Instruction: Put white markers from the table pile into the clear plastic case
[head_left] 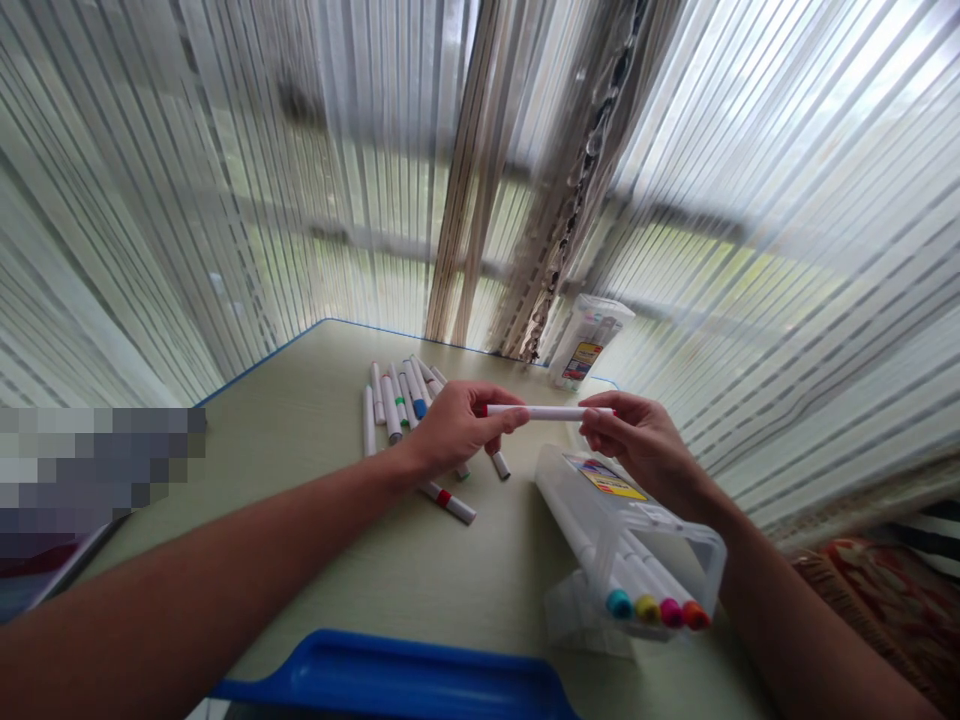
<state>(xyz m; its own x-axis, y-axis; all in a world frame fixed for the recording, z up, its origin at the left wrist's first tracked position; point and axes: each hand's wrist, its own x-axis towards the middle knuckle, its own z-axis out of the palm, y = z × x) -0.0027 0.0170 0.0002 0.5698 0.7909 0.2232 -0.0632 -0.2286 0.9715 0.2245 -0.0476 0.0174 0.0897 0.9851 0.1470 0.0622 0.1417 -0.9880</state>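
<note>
A white marker (556,412) with red ends is held level above the table between both hands. My left hand (469,420) pinches its left end, and my right hand (626,430) grips the right end between thumb and fingers. Below my right hand lies a clear plastic marker case (559,480) with a yellow label. Several markers rest inside it, their teal, yellow, pink and orange ends (646,607) facing me. Behind and under my left hand, several loose white markers (388,400) are spread out. One marker with a red band (450,502) lies nearer to me.
A second clear case (589,345) stands upright at the table's back edge, by the string curtain (360,180). A blue tray (412,675) is at the front edge of the pale table (300,560). Patterned fabric (862,600) shows at the right.
</note>
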